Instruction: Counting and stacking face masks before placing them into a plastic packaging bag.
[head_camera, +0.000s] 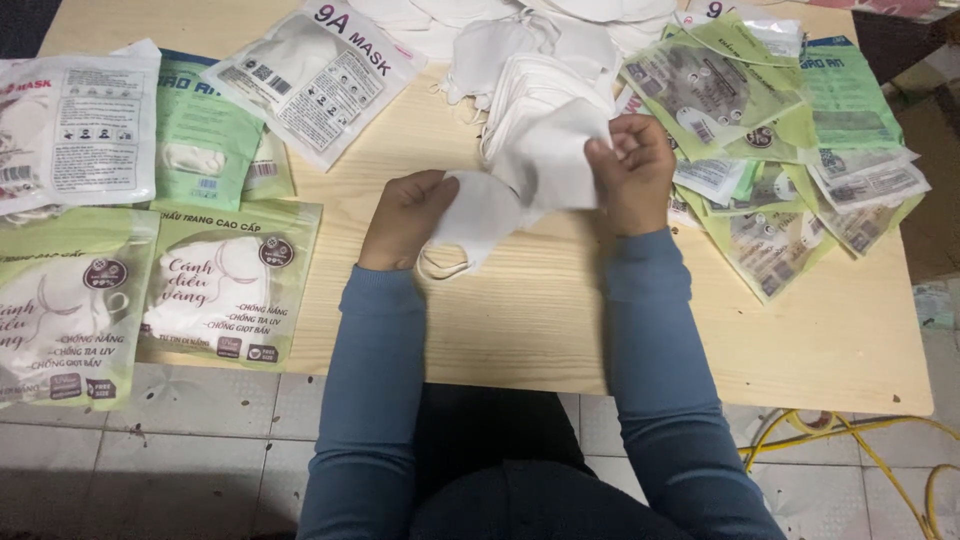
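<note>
**Holding White Masks Over the Table**

I am holding soft white face masks (520, 185) in both of my hands, just above the wooden table (560, 320). My left hand (405, 220) is curling around the low end of the masks, and my thumb and fingers are pressing together on the cloth. My right hand (632, 172) is pinching the high end, with my fingertips squeezing the white cloth between them. Both hands are closing on the masks, not spreading out.

The long way of the masks is running slanted, from low near my left hand up to my right hand. The rounded end is pointing down toward my left side, and a thin ear loop (445, 265) is hanging under it, close to the table top.

A stack of more white masks (530, 85) is lying on the table just behind my hands, touching the ones I am holding. Green packets (225, 285) with masks inside are sitting on the table's left side. A white packet (320, 75) is lying on the table, left of the stack. A messy pile of empty packets (770, 150) is spreading over the table's right side. A yellow cord (850, 440) is lying on the tiled floor (180, 440) under the table's right corner.
</note>
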